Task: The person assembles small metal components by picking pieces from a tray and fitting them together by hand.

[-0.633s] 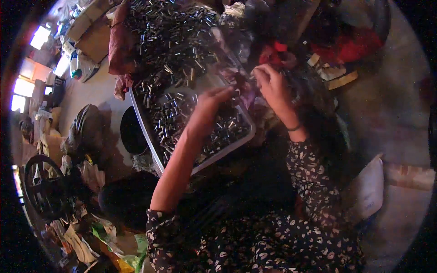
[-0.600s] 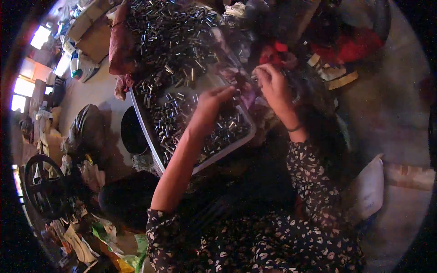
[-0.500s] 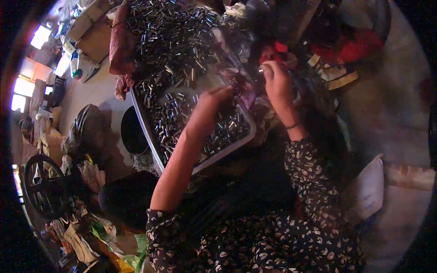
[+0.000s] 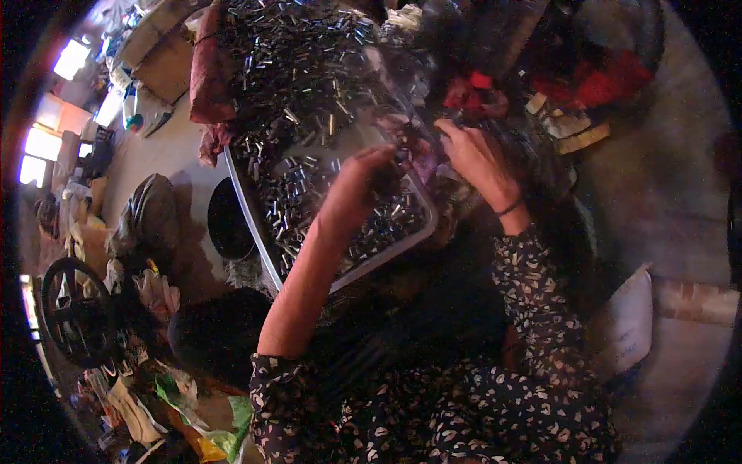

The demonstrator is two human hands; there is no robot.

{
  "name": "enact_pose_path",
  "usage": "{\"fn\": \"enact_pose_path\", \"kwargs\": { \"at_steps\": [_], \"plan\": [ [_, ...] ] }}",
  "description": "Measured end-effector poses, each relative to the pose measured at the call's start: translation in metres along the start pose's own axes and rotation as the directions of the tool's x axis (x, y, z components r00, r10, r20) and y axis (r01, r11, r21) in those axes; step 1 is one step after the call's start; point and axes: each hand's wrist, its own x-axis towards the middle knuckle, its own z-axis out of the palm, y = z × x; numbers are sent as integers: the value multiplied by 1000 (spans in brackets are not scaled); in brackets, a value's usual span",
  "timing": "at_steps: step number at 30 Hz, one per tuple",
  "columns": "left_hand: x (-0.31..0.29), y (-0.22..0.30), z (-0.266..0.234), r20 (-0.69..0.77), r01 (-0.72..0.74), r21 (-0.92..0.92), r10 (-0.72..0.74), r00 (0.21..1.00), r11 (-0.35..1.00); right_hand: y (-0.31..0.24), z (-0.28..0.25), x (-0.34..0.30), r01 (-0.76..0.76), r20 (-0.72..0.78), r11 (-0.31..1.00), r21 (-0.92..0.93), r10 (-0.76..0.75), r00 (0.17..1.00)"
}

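Note:
A shallow tray [image 4: 249, 219] with a pale rim lies in front of me, holding a great many small, shiny metal tubes [image 4: 294, 185]. My left hand [image 4: 362, 174] hangs over the tray's right part, its fingers curled together near the right rim. What those fingers hold is hidden in shadow and blur. To the right, outside the tray, my right hand [image 4: 473, 153] is raised with thumb and forefinger pressed together. No piece shows clearly at its fingertips. Beneath and between the hands lies a crumpled pinkish-purple cloth [image 4: 421, 158].
A reddish cloth roll [image 4: 209, 81] lies along the tray's far left edge. Red cloth [image 4: 475, 93] sits beyond my right hand. A dark round opening or bowl [image 4: 230, 220] is left of the tray. Farther left stand a black wheel [image 4: 77, 311] and a grey bundle [image 4: 147, 216].
My right hand has shifted slightly right and nearer, turning its back upward. The small bright piece at its fingertips no longer shows. My left hand stays almost in place over the tray.

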Motion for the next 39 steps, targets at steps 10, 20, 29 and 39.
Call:
{"fn": "enact_pose_path", "kwargs": {
  "at_steps": [10, 20, 29, 39],
  "plan": [
    [3, -16, 29, -203, 85, -185, -122, 972, 979, -11, -12, -15, 14, -5, 932, 363, -14, 1000],
    [-10, -11, 17, -61, 66, -164, -77, 995, 984, -77, -12, -31, -74, 93, 855, 513, 30, 995],
    [-23, -11, 12, -119, -25, -271, -8, 993, 962, -79, -2, -41, -197, 227, 692, 695, 49, 973],
    [-18, -13, -2, -290, 64, 62, -44, 956, 996, -74, 8, -42, -345, 281, 439, 830, 205, 937]
  ]
}}
